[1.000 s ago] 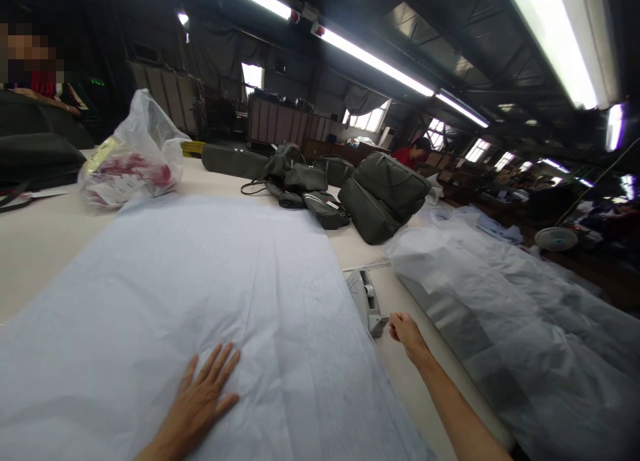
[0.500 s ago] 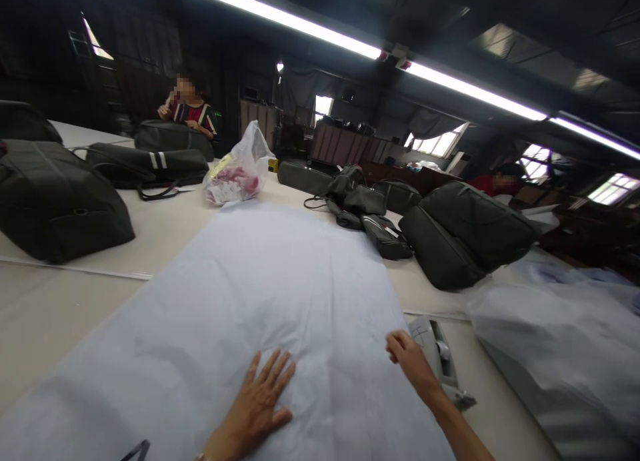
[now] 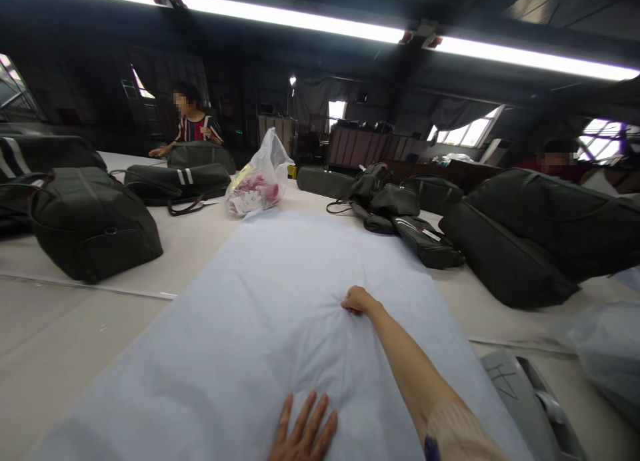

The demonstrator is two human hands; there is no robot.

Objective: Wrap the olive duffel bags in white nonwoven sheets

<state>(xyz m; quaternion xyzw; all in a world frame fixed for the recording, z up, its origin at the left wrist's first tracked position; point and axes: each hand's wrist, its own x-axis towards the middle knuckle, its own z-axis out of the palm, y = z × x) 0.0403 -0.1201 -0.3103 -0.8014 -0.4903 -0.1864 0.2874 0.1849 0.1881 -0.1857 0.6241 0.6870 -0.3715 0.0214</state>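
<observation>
Well, from my end the pale sheet (image 3: 210,354) lies spread along the table (image 3: 55,334), my left hand (image 3: 305,434) resting on its near part with the grip splayed flat, and my right hand (image 3: 361,300) farther up it with the grip curled closed, though I cannot tell whether it pinches anything. By the sheet's right edge I have a grey device (image 3: 505,381), and at its far end a plastic bag (image 3: 260,181) with something red inside. Dark bags (image 3: 95,228) sit to both sides, a person (image 3: 197,131) behind those on the left.
</observation>
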